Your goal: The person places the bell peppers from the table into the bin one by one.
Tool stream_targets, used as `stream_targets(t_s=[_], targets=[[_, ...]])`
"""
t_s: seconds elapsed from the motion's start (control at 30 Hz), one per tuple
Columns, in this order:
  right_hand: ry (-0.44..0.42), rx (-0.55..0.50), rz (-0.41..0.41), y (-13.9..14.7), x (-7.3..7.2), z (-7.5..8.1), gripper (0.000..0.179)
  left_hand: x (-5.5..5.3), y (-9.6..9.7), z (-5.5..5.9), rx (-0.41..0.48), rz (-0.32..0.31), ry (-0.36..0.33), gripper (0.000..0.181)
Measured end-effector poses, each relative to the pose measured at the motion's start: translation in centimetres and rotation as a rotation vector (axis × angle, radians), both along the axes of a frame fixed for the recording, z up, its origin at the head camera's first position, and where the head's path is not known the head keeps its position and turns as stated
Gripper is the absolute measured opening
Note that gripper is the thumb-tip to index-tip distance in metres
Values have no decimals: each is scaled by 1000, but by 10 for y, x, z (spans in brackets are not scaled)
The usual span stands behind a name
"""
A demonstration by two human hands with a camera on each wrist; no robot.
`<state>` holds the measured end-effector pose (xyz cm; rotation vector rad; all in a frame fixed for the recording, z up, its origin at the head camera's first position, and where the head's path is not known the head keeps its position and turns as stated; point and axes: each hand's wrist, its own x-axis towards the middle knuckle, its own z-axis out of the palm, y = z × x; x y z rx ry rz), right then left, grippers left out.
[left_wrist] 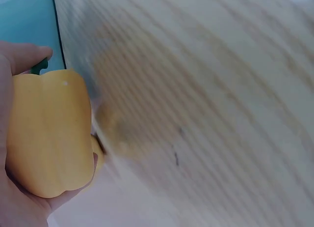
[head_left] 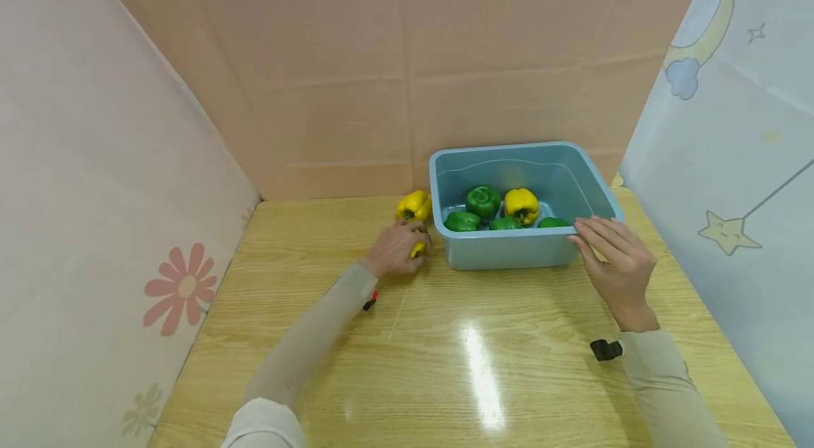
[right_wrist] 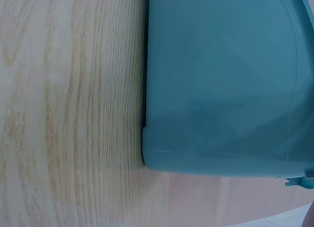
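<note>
My left hand (head_left: 396, 250) grips a yellow bell pepper (left_wrist: 51, 133) low over the table, just left of a blue plastic bin (head_left: 502, 251). In the head view the fingers cover most of this pepper; its green stem shows in the left wrist view, by a fingertip. Another yellow bell pepper (head_left: 415, 205) lies beyond that hand, close to the bin's left wall. At the bin's front right corner, my right hand (head_left: 620, 264) pinches the rim, fingers on top and thumb against the outside. The right wrist view shows mostly the bin's side wall (right_wrist: 221, 89).
Inside the bin are a yellow bell pepper (head_left: 521, 205) and several green ones, among them a green bell pepper (head_left: 483, 201). The wooden table (head_left: 432, 363) meets a tan cloth backdrop (head_left: 331, 80) behind. Patterned cloth walls stand at both sides.
</note>
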<state>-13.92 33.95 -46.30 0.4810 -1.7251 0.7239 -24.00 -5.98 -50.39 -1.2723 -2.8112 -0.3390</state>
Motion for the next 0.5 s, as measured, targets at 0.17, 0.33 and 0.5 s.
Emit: stream_targets(t_s=[0.17, 0.33, 0.5], targets=[[-3, -7, 10, 1, -1, -1, 29, 1, -1, 7, 2, 18, 53, 5], [-10, -10, 14, 3, -1, -2, 29, 3, -2, 14, 19, 38, 75, 3], [-13, -10, 12, 4, -1, -3, 29, 4, -3, 20, 22, 57, 67, 4]])
